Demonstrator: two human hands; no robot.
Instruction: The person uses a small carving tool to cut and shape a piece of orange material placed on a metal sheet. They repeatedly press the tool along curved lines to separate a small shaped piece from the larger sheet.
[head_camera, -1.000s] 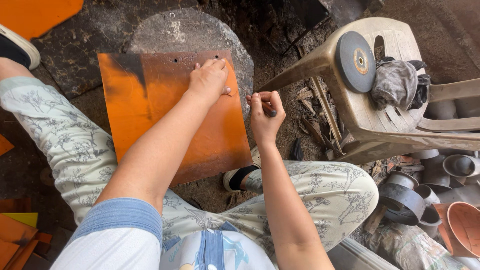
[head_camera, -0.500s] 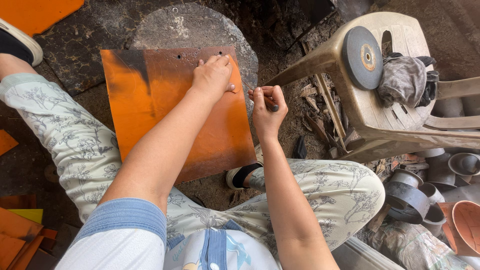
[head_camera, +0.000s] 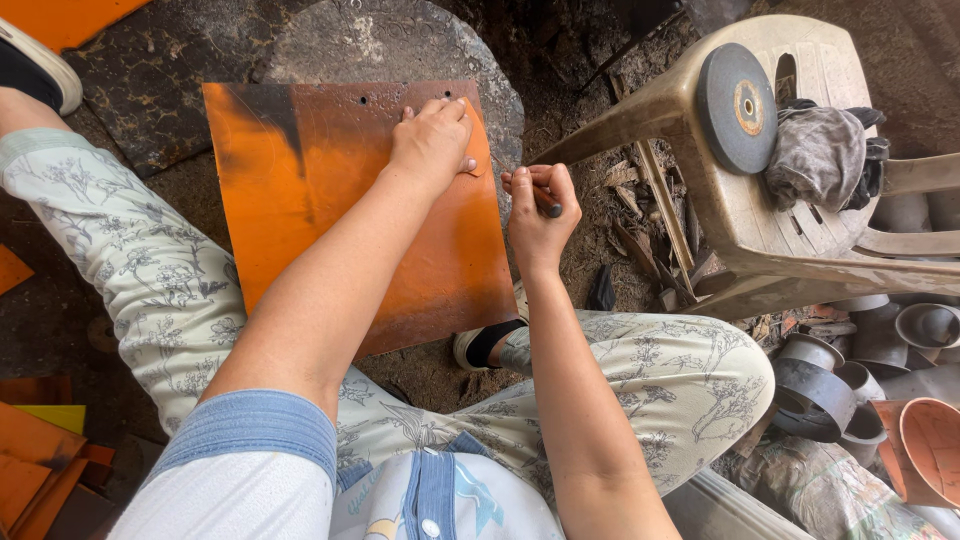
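Observation:
An orange metal sheet with a dark scorched corner and small punched holes near its top edge lies on a round stone slab on the ground. My left hand presses flat on the sheet's upper right corner. My right hand hovers just off the sheet's right edge, fingers closed around a short dark rod-like tool whose tip is hidden in my fist.
A dirty plastic chair lies tipped at the right, carrying a grey grinding disc and a crumpled rag. Metal rings and pipe sections pile at lower right. Orange sheet offcuts lie at lower left. My legs bracket the sheet.
My right hand has shifted slightly away from the sheet's edge with the tool. The left hand stays pressed on the sheet; the camera view shifted a little.

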